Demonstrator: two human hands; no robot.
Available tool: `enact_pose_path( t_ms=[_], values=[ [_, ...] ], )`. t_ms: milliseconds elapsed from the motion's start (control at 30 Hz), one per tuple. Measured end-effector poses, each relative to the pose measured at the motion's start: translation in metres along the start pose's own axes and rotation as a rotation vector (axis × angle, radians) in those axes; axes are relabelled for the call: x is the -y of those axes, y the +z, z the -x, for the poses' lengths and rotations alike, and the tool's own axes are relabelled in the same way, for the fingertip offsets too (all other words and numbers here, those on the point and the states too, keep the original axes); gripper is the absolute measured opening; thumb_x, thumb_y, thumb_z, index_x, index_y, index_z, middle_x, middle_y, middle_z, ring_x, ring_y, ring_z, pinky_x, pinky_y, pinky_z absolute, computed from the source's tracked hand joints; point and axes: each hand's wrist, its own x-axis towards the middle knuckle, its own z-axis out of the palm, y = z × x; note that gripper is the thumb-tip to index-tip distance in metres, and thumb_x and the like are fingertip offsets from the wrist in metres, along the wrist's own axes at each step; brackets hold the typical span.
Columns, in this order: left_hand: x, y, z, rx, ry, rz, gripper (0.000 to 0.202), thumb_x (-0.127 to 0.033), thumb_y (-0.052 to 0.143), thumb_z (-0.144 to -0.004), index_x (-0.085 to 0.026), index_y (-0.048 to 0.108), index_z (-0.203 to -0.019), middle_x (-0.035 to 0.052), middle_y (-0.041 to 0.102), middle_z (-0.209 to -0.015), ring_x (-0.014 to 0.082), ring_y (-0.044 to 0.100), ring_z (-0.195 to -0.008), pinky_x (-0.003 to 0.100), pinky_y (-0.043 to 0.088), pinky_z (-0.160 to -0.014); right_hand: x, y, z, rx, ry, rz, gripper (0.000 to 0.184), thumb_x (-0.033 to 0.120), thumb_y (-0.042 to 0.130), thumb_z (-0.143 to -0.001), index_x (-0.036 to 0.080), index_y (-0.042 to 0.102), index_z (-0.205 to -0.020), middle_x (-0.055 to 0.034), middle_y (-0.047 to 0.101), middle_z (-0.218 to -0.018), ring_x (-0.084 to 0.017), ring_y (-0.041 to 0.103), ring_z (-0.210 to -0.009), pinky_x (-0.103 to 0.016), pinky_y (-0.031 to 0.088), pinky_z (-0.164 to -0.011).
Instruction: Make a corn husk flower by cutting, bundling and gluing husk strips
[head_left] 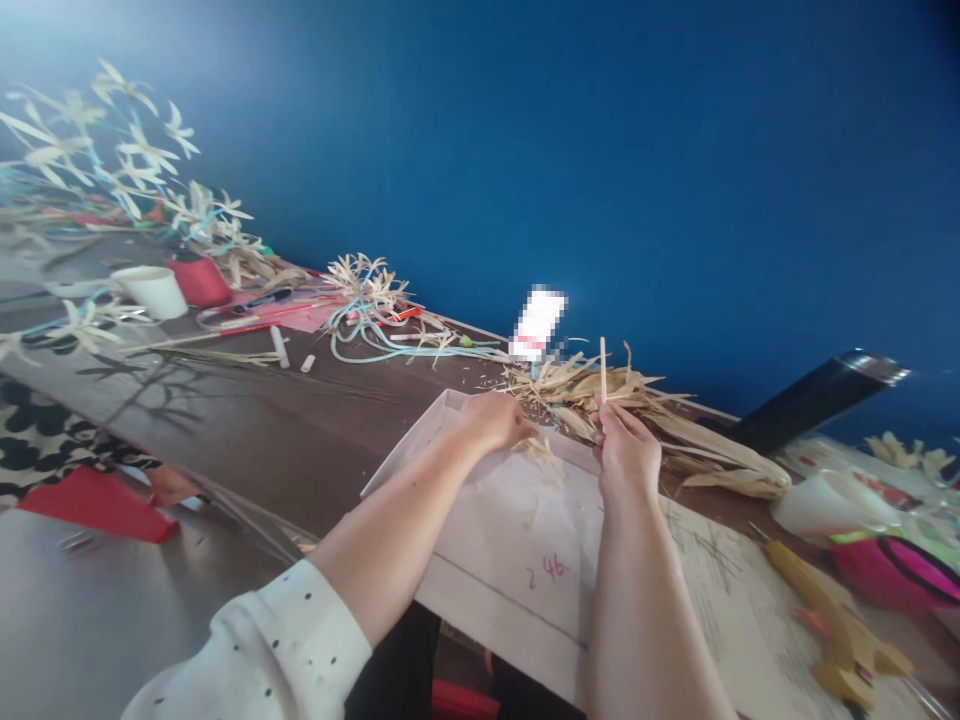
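My right hand (626, 450) pinches a thin straw strip (602, 368) that stands upright above its fingers. My left hand (495, 418) is curled, fingertips pressed on a small tuft of straw bits (541, 450) lying on a white board (480, 545). Both hands sit at the near edge of a pile of dried straw leaves (600, 395) on the brown table (285, 430).
Straw flowers (135, 160) stand at the far left beside a white cup (154, 290) and a red pot (199, 280). Blue-green cords (367, 335) lie on the table. A black cylinder (810, 400), another white cup (825, 505), a pink pouch (896, 570) and a yellow glue gun (832, 620) lie at the right.
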Motion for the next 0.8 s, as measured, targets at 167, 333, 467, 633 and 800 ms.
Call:
enact_pose_path(
  t_ms=[167,333,467,633,800],
  values=[
    [-0.002,0.003,0.002,-0.164,0.257,0.082,0.02,-0.037,0.055,-0.076,-0.023,0.067,-0.085,0.0037,0.061,-0.094,0.0162,0.057,-0.081,0.024,0.041,-0.069,-0.001,0.0,-0.001,0.004,-0.009,0.026,0.042,0.037,0.073,-0.056,0.014,0.071,-0.091,-0.0015,0.058,-0.062,-0.004,0.034,-0.04,-0.018,0.021,-0.033],
    [-0.006,0.012,-0.002,0.031,0.472,0.053,0.015,-0.028,0.058,-0.073,-0.023,0.07,-0.081,0.0045,0.061,-0.089,0.0171,0.056,-0.081,0.023,0.039,-0.067,-0.001,0.001,0.0,0.026,-0.022,0.025,0.045,0.04,0.073,-0.055,0.013,0.07,-0.092,-0.0019,0.058,-0.064,-0.004,0.034,-0.04,-0.017,0.021,-0.033],
    [-0.003,0.021,-0.009,0.072,0.482,-0.019,0.017,-0.022,0.059,-0.07,-0.024,0.071,-0.081,0.0058,0.06,-0.091,0.0192,0.056,-0.085,0.024,0.039,-0.067,-0.001,0.001,0.001,0.047,-0.02,0.038,0.048,0.04,0.074,-0.054,0.012,0.07,-0.093,-0.0022,0.057,-0.065,-0.004,0.035,-0.041,-0.016,0.02,-0.032],
    [-0.002,0.026,-0.012,0.101,0.505,-0.025,0.014,-0.018,0.059,-0.068,-0.022,0.07,-0.075,0.0063,0.061,-0.088,0.0198,0.056,-0.083,0.025,0.038,-0.067,-0.002,0.001,0.0,0.058,-0.021,0.043,0.046,0.039,0.073,-0.055,0.013,0.07,-0.093,-0.0019,0.058,-0.066,-0.003,0.035,-0.041,-0.016,0.021,-0.032],
    [-0.003,0.022,-0.01,0.098,0.548,0.006,0.013,-0.017,0.058,-0.069,-0.019,0.07,-0.076,0.0064,0.061,-0.085,0.0181,0.056,-0.081,0.024,0.038,-0.065,-0.006,0.0,-0.002,0.07,-0.033,0.043,0.047,0.041,0.073,-0.056,0.014,0.07,-0.094,-0.0014,0.059,-0.065,-0.004,0.035,-0.04,-0.017,0.021,-0.033]
  ],
)
